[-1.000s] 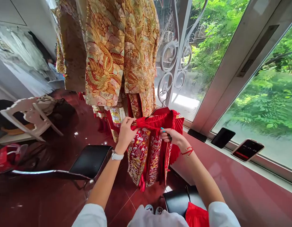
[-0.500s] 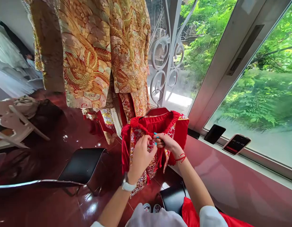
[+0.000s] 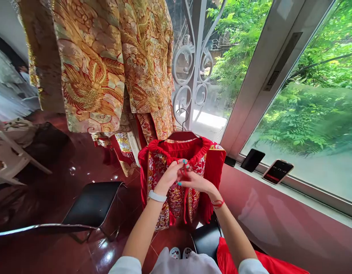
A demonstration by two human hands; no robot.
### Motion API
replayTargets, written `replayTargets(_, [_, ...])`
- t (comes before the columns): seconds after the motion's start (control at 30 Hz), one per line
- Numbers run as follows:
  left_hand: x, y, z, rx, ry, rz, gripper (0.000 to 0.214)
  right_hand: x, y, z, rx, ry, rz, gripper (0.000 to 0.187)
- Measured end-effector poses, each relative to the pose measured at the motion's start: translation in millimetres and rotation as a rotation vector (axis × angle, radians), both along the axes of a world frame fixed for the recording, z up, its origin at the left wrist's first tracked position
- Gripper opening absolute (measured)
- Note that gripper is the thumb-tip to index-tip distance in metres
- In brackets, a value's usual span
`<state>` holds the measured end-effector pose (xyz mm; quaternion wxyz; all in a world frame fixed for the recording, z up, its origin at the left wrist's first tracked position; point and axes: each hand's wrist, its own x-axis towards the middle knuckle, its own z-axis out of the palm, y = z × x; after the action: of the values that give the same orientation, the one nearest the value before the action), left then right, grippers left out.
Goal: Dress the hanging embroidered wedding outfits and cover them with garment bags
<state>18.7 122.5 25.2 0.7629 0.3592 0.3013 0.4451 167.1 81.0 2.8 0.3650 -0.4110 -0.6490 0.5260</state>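
A red embroidered skirt point(image 3: 212, 167) with a gathered waistband hangs in front of me on a hanger point(image 3: 183, 134). At the front of the waistband, my left hand point(image 3: 170, 176) pinches a thin red drawstring point(image 3: 185, 207). Close beside it, my right hand point(image 3: 196, 182) has its fingers curled at the same drawstring, the two hands' fingertips crossing. Loose cord ends dangle below over the embroidered panels. The fingers partly hide the knot area, so its exact form cannot be made out.
Gold embroidered jackets point(image 3: 93, 76) hang at the upper left. A black chair point(image 3: 93, 203) stands left, another seat point(image 3: 207, 239) below with red cloth point(image 3: 227, 255) beside it. Two phones, one dark point(image 3: 252, 160) and one showing a timer point(image 3: 278, 172), lean on the windowsill.
My hands have shifted their grip on the drawstring; the right hand has turned with fingers reaching under the left. The camera view has moved slightly to the right.
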Motion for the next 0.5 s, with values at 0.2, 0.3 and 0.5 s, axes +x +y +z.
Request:
replayTargets(0.2, [-9.1, -13.4, 18.8, 0.112, 0.14, -0.123, 0.034, 90.7, 1.1, 2.8, 0.604, -0.468, -0.9, 0.041])
replayTargets(0.3, [-15.0, -17.6, 24.9, 0.156, 0.299, -0.133, 0.031, 111.5, 32.2, 7.5, 0.881, -0.709, -0.921, 0.037])
replayTargets(0.5, [-16.7, -15.9, 35.0, 0.238, 0.551, -0.106, 0.024, 132.3, 66.6, 29.6, 0.918, -0.588, -0.644, 0.035])
